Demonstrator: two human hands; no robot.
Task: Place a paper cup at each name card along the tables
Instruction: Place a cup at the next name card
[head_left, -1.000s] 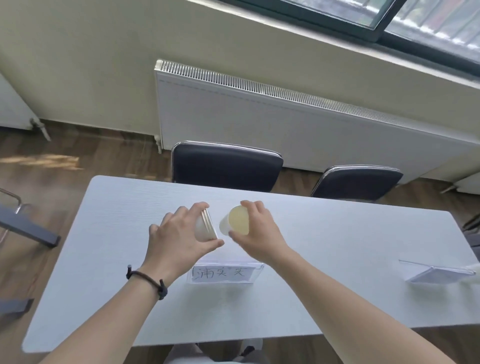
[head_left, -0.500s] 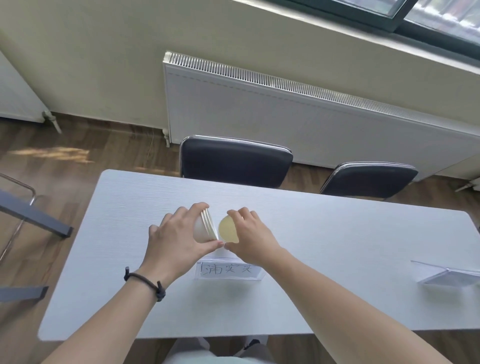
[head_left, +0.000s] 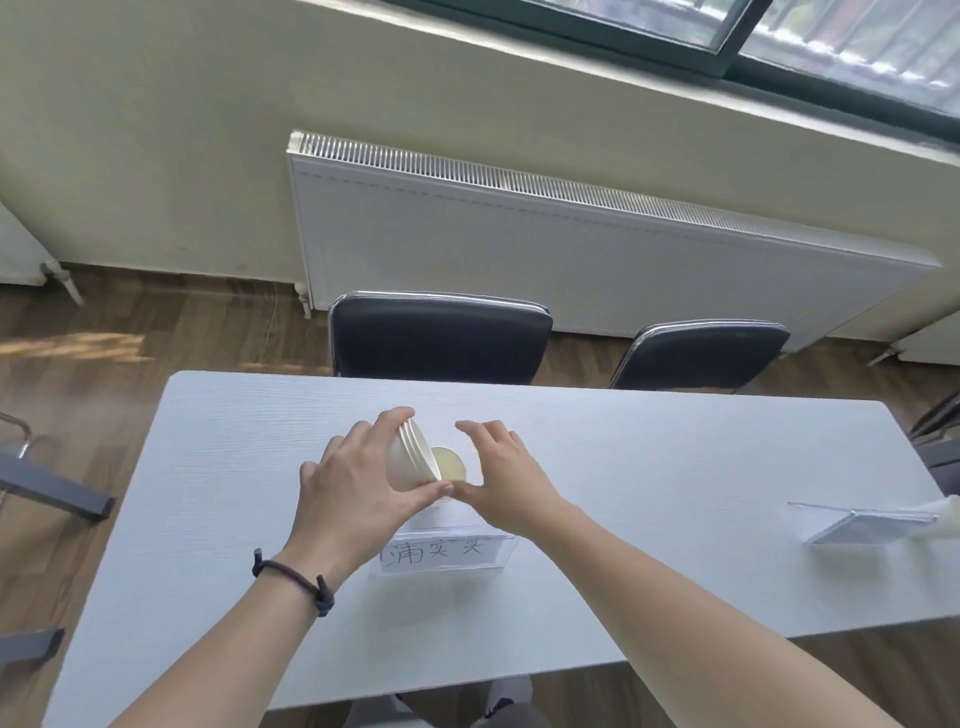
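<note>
My left hand (head_left: 358, 483) grips a tilted stack of white paper cups (head_left: 410, 460) with the rims facing right. Just right of the stack, a single paper cup (head_left: 450, 464) shows its open mouth, low over the white table (head_left: 649, 467) behind the name card (head_left: 441, 553) with handwritten characters. My right hand (head_left: 506, 475) curves around this cup: the thumb is at its rim and the index finger is raised a little above it. A second name card (head_left: 857, 525) lies at the table's right, with something white (head_left: 935, 512) just behind it.
Two dark chairs (head_left: 441, 338) (head_left: 701, 353) are tucked in on the table's far side, in front of a white radiator (head_left: 571, 249) under the window. Grey metal furniture legs (head_left: 52, 493) stand on the wooden floor at the left.
My right hand has pulled one cup off the stack, turned it mouth-up and lowered it toward the table behind the name card. Its fingers have loosened. The left hand kept the stack in place.
</note>
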